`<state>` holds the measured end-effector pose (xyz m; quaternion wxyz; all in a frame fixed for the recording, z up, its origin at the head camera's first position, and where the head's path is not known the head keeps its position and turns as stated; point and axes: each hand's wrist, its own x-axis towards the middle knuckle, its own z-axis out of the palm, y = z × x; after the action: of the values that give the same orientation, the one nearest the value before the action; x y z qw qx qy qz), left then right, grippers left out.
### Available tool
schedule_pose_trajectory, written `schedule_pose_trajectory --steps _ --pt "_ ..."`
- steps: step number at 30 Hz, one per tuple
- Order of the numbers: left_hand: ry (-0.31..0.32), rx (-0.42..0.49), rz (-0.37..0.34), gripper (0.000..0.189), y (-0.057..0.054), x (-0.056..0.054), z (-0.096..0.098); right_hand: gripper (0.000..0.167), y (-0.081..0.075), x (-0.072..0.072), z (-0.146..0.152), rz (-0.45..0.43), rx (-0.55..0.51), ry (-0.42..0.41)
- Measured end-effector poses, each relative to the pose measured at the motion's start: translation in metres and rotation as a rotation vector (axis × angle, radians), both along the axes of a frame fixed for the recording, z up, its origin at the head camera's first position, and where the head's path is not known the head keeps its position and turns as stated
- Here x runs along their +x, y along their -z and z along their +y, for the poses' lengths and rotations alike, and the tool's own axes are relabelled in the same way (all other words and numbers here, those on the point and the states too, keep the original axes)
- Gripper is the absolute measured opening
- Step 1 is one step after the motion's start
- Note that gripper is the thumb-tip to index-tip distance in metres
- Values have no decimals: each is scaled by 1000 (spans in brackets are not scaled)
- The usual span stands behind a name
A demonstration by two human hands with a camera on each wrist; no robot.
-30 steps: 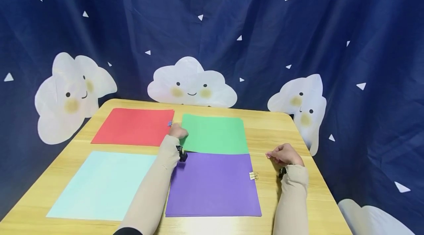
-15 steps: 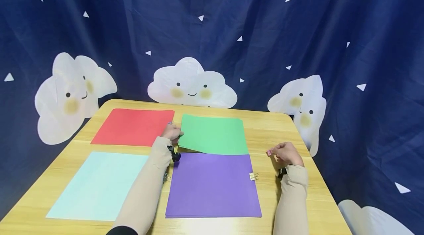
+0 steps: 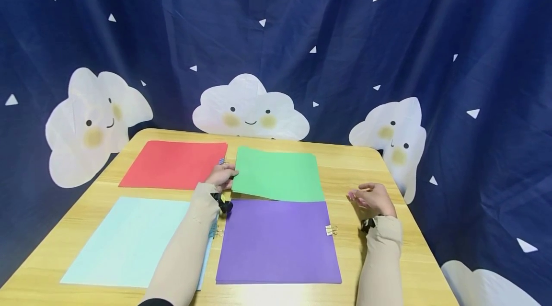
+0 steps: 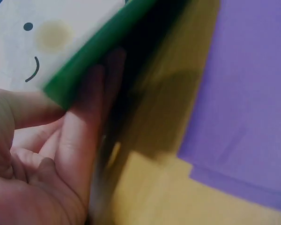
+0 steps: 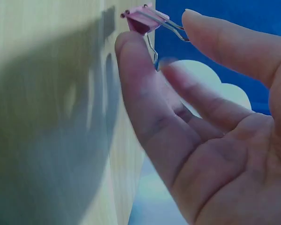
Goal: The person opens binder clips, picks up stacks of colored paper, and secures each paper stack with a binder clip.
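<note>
My left hand [image 3: 221, 177] pinches the left edge of a stack of green paper [image 3: 278, 176] between thumb and fingers. That near-left corner is lifted off the table, and in the left wrist view the green edge [image 4: 77, 77] lies against my fingers with dark shade beneath. On the right, my right hand [image 3: 373, 199] is over the table holding a small pink binder clip [image 5: 144, 21]. Its wire handles point toward my thumb, and a fingertip touches the clip's body.
Red paper [image 3: 172, 164] with a blue clip [image 3: 222, 161] lies back left. Light blue paper [image 3: 116, 243], with a clip [image 3: 217, 232] at its right edge, is front left. Purple paper [image 3: 278, 243] with a gold clip [image 3: 331, 230] lies just before the green stack. A curtain [image 3: 276, 47] hangs behind.
My left hand has shifted left and toward me, gripping the green stack's edge, whose near-left corner has come up. The right hand has stayed in place, its fingers turning the pink clip.
</note>
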<state>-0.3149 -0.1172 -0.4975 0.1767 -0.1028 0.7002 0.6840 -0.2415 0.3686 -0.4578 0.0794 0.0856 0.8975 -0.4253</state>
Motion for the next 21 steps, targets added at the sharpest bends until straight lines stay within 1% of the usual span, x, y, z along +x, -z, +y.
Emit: schedule_pose_trajectory --steps 1,3,4,6,9,13,19,21 --pt "1 7 3 55 5 -2 -2 50 0 0 1 -2 16 -4" --pt "-12 29 19 56 11 -5 -3 55 0 -1 1 -9 26 -8" --pt "-18 39 29 56 13 -5 -3 55 0 -1 1 -12 21 -10" --pt "-22 73 48 56 15 -6 -4 52 2 -1 1 -20 -23 -9" --pt "-24 114 76 56 16 -6 -4 47 2 -1 -1 -24 -95 6" --pt "-32 152 92 56 14 -6 -4 47 1 0 -3 -28 -143 10" --pt "-60 211 99 58 8 -5 -3 47 -1 0 -3 -19 -111 7" --pt "-58 231 106 58 7 -4 -3 46 -1 -1 -3 -4 -99 2"
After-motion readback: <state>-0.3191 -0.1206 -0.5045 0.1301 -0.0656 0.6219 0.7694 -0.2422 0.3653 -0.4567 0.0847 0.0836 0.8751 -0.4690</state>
